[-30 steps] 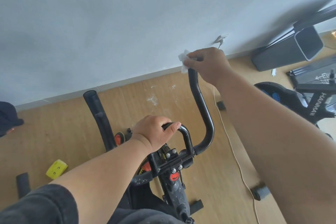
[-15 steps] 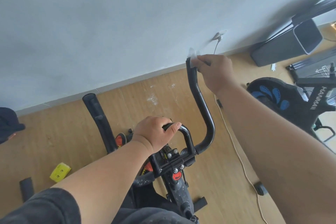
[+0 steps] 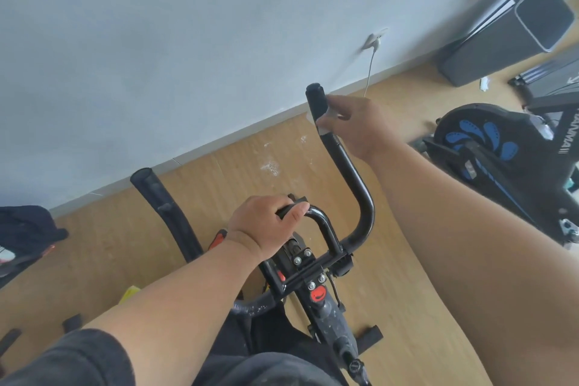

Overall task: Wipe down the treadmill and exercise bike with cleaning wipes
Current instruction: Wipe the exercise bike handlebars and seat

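Since the earlier frame, my right hand (image 3: 357, 125) has slid down from the tip of the right handlebar (image 3: 346, 166), so the black end cap now stands bare above the fingers. I note that hand pinching a white wipe (image 3: 326, 121) against the bar just below the cap, thumb and fingers curled round it. My left hand (image 3: 266, 226) grips the small centre loop handle (image 3: 322, 222), fingers wrapped over its top. I record the left handlebar (image 3: 163, 204) untouched, angled toward the wall. A second exercise bike (image 3: 488, 141) with blue markings stands to the right on the wooden floor (image 3: 391, 307), near a treadmill (image 3: 551, 75) at the frame edge.
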